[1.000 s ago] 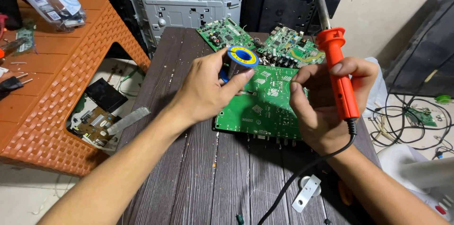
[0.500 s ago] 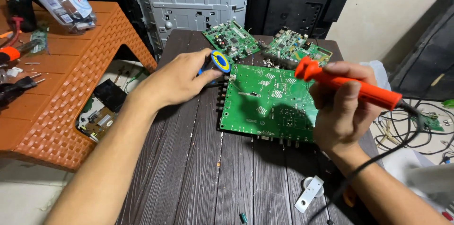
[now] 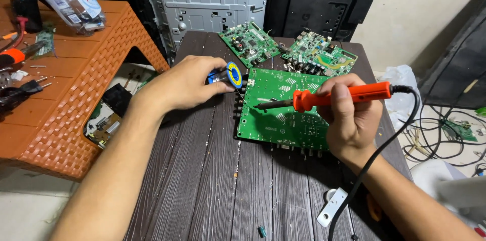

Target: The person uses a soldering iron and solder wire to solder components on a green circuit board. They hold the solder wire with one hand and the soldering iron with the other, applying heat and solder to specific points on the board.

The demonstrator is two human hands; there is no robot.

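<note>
Orange soldering iron (image 3: 344, 95) between right fingers (image 3: 340, 100)

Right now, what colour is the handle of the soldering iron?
Orange, with a black cord. The soldering iron, held in the right hand, shows best in the head view.

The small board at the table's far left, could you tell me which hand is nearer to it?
Left. The left hand sits just below and left of that small board; the right hand, gripping the soldering iron, is farther to the right.
</note>
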